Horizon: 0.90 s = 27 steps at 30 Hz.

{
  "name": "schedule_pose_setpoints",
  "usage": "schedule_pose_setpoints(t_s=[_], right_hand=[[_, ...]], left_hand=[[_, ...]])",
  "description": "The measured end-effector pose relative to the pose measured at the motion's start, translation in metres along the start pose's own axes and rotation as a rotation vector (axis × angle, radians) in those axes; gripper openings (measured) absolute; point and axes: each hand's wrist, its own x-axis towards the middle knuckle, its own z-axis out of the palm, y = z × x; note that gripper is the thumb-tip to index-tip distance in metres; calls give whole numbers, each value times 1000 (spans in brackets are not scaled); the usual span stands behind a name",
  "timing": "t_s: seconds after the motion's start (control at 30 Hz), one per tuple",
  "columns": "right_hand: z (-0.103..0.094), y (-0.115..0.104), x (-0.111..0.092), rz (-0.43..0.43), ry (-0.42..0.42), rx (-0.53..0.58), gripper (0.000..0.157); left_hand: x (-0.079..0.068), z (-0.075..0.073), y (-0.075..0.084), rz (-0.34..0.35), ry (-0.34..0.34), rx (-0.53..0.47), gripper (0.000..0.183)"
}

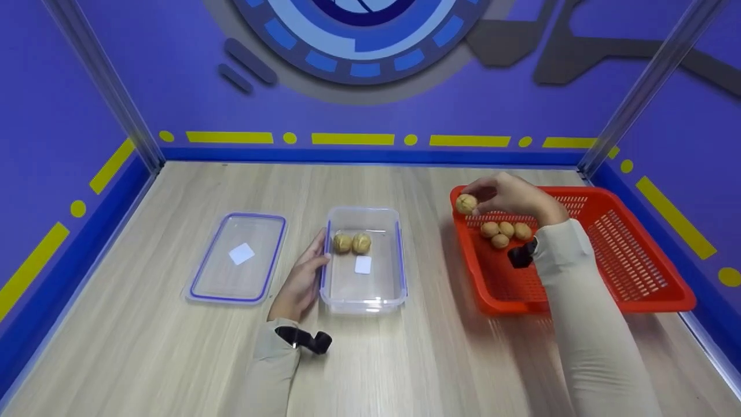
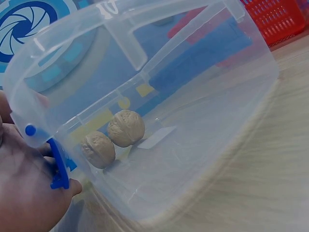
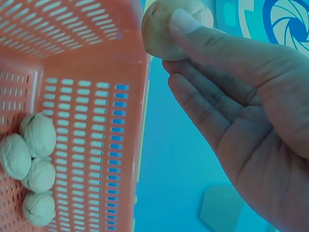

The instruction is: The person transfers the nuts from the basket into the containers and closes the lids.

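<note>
My right hand [image 1: 508, 194] pinches a walnut [image 1: 466, 204] between thumb and fingers above the left rim of a red perforated basket [image 1: 477, 278]. Several more walnuts [image 1: 500, 241] lie in that basket, and in the right wrist view they cluster by its slotted wall. On the left, my left hand [image 1: 301, 281] holds the side of a clear plastic container [image 1: 365, 289], thumb at the rim and fingers along the outer wall. Two walnuts [image 2: 113, 137] sit side by side inside the uncovered container. A blue latch [image 2: 59, 166] hangs by the left palm.
A clear lid [image 1: 220, 278] with a blue seal and a white square lies flat left of the container. Bare wooden tabletop [image 1: 431, 278] separates container and basket. Blue printed panels [image 1: 359, 116] enclose the back and sides.
</note>
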Motion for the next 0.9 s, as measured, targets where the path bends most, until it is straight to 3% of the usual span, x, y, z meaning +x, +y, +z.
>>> schedule_pose_setpoints(t_s=[0.37, 0.9], right_hand=[[11, -24, 21, -4, -30, 12, 44], [50, -67, 59, 3, -102, 87, 42]], left_hand=[[0, 0, -1, -5, 2, 2, 67], [0, 0, 0, -9, 3, 10, 68]])
